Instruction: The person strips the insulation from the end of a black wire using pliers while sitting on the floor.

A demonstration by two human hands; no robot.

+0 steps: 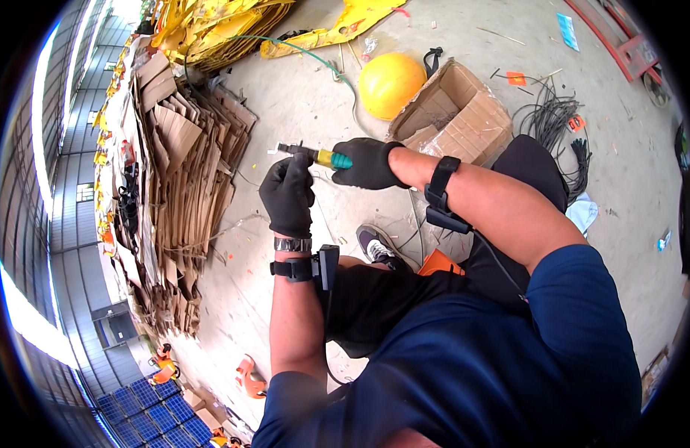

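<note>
My right hand, in a black glove, is closed on the yellow and green handle of a hand tool; its exact kind cannot be told. The tool's dark, narrow end points left, over my left hand. My left hand, also gloved in black, has its fingertips pinched together at the dark part of the tool. A small pale piece shows at the tool's far end. Whether the left fingers also hold a thin cable is hidden.
Stacked flattened cardboard stands left, yellow sheets beyond it. A yellow ball-like object touches an open cardboard box. Black cables lie right of the box. An orange object is near my shoe.
</note>
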